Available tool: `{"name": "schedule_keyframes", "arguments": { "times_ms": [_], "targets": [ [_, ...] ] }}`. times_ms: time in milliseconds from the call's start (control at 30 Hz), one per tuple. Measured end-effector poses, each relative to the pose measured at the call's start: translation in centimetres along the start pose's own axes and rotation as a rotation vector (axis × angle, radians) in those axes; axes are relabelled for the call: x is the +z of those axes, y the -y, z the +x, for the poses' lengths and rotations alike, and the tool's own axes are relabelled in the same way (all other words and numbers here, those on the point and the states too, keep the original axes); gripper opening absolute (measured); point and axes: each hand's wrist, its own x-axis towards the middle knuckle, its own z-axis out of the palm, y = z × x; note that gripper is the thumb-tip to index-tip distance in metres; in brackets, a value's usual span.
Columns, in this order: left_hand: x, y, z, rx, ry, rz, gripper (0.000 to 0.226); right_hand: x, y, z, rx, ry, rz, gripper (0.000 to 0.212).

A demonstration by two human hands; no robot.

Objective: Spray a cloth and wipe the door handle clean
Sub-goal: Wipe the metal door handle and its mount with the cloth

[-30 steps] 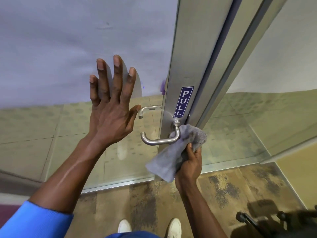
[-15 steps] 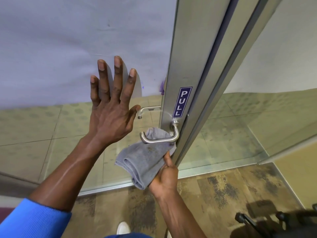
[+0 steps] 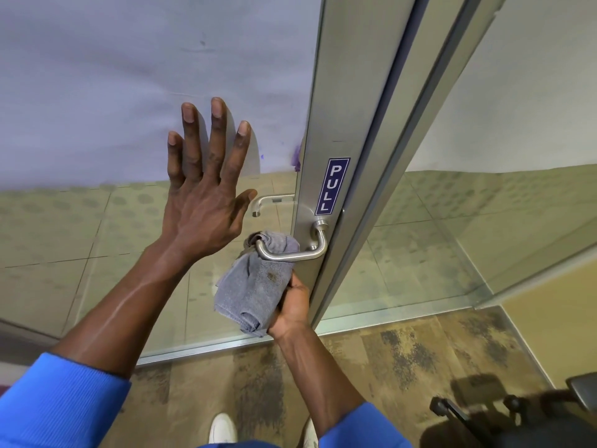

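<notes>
Head view, looking down at a glass door (image 3: 97, 253) with an aluminium frame (image 3: 349, 92). Left hand (image 3: 206, 202) flat against the glass, fingers spread wide, holding nothing, just left of the lever door handle (image 3: 290, 253). Right hand (image 3: 290, 305) below the handle, grip closed around a bunched grey microfibre cloth (image 3: 252, 286), thumb pressed on its upper face. Top of the cloth tucked up behind the free end of the handle, touching the metal bar; rest of it hanging down toward the wrist, with a small brown stain near the middle. Handle horizontal, brushed steel, fixed to the frame just under a blue PULL sticker (image 3: 332, 185). Second lever (image 3: 271, 202) visible through the glass on the far side of the door, just beside the left thumb. Blue sleeves (image 3: 58, 405) pushed back on both forearms. Mottled brown floor (image 3: 403, 350) below, toes of white shoes (image 3: 223, 428) at the bottom edge. Dark wheeled chair base (image 3: 484, 415) at lower right, blurred. Small purple smear (image 3: 295, 156) on the glass beside the frame, above the handle.
</notes>
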Motion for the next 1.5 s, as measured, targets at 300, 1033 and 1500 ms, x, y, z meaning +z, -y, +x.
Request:
{"name": "schedule_keyframes", "arguments": {
  "times_ms": [300,1033,1500],
  "targets": [
    [-0.8,-0.6,-0.5,-0.023,0.004,0.032,0.101,-4.0,1.3,-2.2,-0.007,-0.059,-0.008,0.037],
    [-2.3,-19.7,-13.7,-1.006,0.407,-1.186,0.043,-10.0,11.5,-16.5,-0.252,0.131,-0.500,0.061],
    [-3.8,-24.9,-16.3,-1.363,0.644,-1.460,0.037,-12.8,12.8,-24.1,-0.438,-0.266,-1.035,0.030]
  ]
}}
